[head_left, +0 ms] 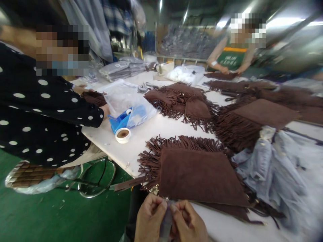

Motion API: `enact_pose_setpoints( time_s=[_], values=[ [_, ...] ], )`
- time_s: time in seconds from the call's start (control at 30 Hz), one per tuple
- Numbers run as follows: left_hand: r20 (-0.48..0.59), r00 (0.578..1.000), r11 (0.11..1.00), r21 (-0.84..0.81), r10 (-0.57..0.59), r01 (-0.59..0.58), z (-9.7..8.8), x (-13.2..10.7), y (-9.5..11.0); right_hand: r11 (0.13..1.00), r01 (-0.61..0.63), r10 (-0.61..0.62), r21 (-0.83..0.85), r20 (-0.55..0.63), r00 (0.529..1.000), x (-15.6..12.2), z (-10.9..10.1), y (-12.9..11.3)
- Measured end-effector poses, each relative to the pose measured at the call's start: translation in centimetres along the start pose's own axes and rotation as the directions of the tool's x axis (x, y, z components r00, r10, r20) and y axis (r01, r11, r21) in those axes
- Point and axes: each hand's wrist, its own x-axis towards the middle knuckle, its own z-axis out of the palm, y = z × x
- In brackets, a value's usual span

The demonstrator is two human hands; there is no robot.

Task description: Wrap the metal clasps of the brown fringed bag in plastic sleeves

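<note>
1. At the near edge, the left hand and right hand meet, fingers pinched shut on a small clear plastic piece; what it is cannot be told.
2. Just beyond lies a brown fringed suede bag on the white tabletop.
3. Right of it, pale denim garments.
4. Farther left, a tape roll sits beside a clear plastic bag, which a person in a polka-dot sleeve touches.

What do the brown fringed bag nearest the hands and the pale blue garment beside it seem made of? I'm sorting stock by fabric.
The brown fringed bag looks like suede or a suede-like fabric: matt, napped surface, cut strip fringe. The pale blue garment looks like light-washed denim: faded, crumpled, with small metal buttons. Both hands, left hand and right hand, pinch something small and blurred.
</note>
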Motion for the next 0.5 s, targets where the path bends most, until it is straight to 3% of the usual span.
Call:
enact_pose_setpoints(
  time_s=[0.1,0.33,0.5],
  values=[
    [-0.024,1.0,0.999,0.03,0.014,-0.013,0.18,-0.1,-0.31,1.0,-0.002,0.002,-0.003,-0.035,0.999,-0.01,0.34,0.44],
    [-0.042,0.998,0.995,0.091,0.056,-0.052,0.41,-0.44,-0.76,0.941,0.125,-0.163,-0.315,-0.097,0.982,-0.5,0.43,-0.52],
    [-0.089,0.984,0.974,0.181,0.154,-0.136,0.75,-0.78,-0.48,0.93,0.169,-0.212,-0.328,-0.099,0.972,-0.91,0.75,-0.41]
  ],
)
